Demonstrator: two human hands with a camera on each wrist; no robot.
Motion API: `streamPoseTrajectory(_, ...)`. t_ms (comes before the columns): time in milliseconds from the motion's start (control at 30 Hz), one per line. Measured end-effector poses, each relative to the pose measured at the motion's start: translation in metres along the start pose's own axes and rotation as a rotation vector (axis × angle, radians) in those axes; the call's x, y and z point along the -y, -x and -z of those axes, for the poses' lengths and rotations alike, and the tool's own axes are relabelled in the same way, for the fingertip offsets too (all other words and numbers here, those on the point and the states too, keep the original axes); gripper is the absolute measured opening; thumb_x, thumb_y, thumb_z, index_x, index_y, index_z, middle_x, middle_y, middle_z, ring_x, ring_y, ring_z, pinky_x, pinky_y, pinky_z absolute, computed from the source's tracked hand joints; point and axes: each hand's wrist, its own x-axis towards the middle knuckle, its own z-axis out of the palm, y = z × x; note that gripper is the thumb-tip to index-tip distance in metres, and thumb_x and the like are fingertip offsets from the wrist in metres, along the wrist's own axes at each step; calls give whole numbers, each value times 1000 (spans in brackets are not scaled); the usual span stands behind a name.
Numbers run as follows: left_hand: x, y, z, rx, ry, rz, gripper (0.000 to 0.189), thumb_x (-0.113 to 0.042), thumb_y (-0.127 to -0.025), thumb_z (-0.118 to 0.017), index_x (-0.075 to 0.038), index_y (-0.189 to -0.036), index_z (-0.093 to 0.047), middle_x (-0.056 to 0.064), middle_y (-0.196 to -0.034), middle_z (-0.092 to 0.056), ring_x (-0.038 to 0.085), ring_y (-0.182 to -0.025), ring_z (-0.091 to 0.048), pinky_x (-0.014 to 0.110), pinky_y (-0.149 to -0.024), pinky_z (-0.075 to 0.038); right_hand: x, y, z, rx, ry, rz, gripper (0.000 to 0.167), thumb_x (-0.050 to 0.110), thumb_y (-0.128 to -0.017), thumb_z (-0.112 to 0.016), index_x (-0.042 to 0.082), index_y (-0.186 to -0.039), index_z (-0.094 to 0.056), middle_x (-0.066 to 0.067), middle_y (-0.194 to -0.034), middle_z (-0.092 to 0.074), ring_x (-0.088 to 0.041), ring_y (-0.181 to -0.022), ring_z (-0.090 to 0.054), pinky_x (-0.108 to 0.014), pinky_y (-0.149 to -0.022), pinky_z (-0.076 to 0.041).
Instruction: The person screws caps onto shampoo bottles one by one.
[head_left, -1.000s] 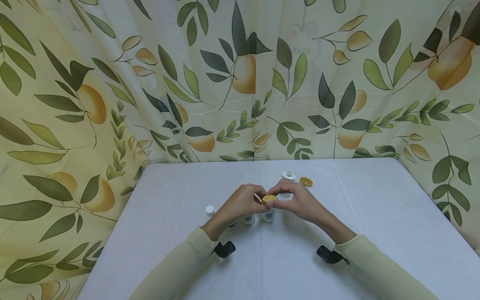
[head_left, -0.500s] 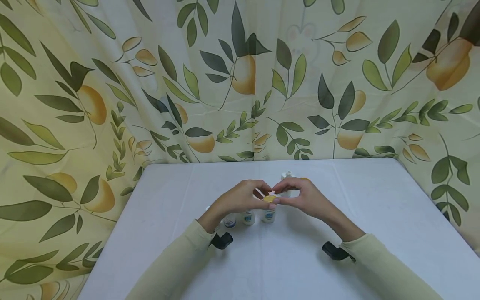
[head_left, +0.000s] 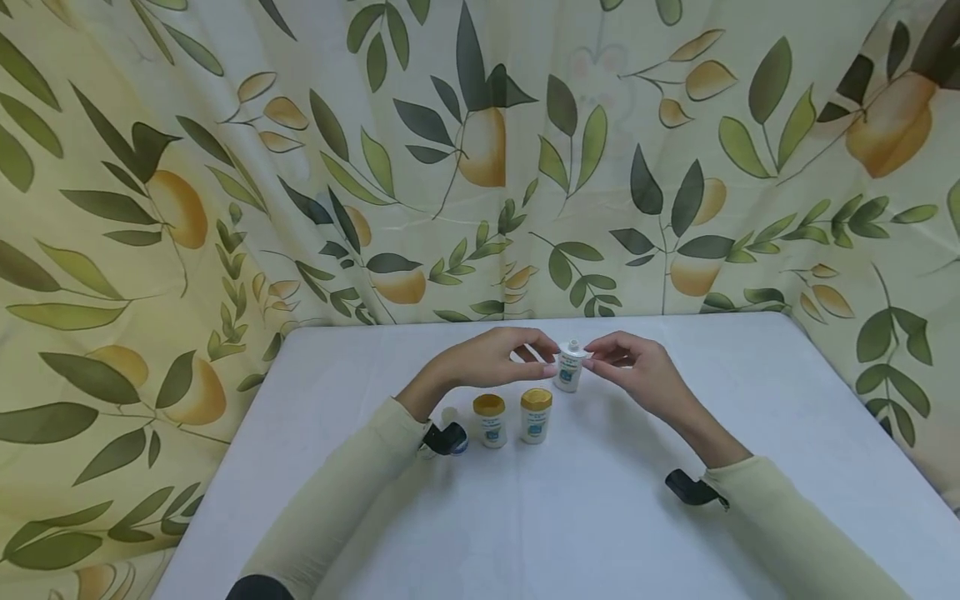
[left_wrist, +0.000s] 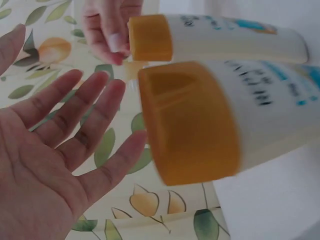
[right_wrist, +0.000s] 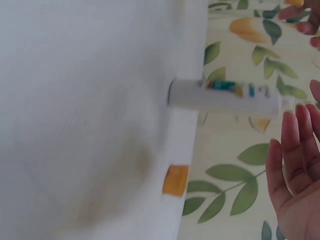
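A white bottle [head_left: 569,371] with a bare nozzle and no cap stands upright between my hands in the head view. My left hand [head_left: 498,358] is just to its left, fingers spread and holding nothing. To the right of it is my right hand [head_left: 637,367], whose relaxed fingertips come close to the nozzle; whether they touch it I cannot tell. Nearer me stand two white bottles with orange caps, one in the middle [head_left: 535,417] and one to its left [head_left: 491,422]. The right wrist view shows a loose orange cap [right_wrist: 176,180] on the table.
A white-topped bottle [head_left: 449,415] stands left of the capped ones, partly hidden by the left wrist's black camera [head_left: 447,438]. The white table [head_left: 585,517] ends at a leaf-patterned curtain [head_left: 315,242] behind.
Both hands have released the orange cap, which now sits on the middle bottle. They have moved farther back and apart, to either side of the capless bottle.
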Motion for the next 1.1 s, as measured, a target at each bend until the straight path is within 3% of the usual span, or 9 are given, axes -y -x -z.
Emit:
streamPoseTrajectory(167,0,-13,7,-20,-6,-17,46,-38,-101,-64,-7,-136,-60,1,-129,-65,13,-116,-63,28,-93,-54,-15,-3,8,-12,59,-50,30,23,-93,-77,4,-116,-70,-10,-103,-72,-21,-94,-66,-21,-82,-56)
streamPoseTrajectory(367,3,-27,14,-14,12,-1,44,-31,-98,-68,-7,-134,-60,4,-123,-65,18,-115,-64,26,-92,-55,-28,-6,16,42,155,-159,37,17,-93,-75,0,-124,-65,-18,-121,-66,-35,-112,-61,-49,-95,-54)
streamPoseTrajectory(467,6,-34,16,-6,17,20,43,-28,-97,-71,-7,-132,-61,7,-120,-66,21,-113,-65,25,-89,-57,-33,-6,18,57,190,-201,41,19,-92,-76,0,-127,-64,-18,-127,-63,-38,-119,-57,-55,-99,-51)
streamPoseTrajectory(767,8,-53,21,-8,-48,110,38,-15,-92,-76,-7,-127,-63,7,-116,-66,19,-106,-67,23,-83,-58,-46,-11,21,100,272,-198,52,20,-88,-81,1,-133,-62,-23,-137,-56,-44,-124,-53,-61,-99,-47)
streamPoseTrajectory(1100,10,-72,25,82,-227,84,38,-12,-92,-76,-5,-127,-63,7,-121,-65,23,-112,-64,23,-85,-56,-55,-21,16,170,309,-223,54,18,-88,-80,-3,-134,-60,-25,-135,-57,-44,-123,-55,-60,-101,-48)
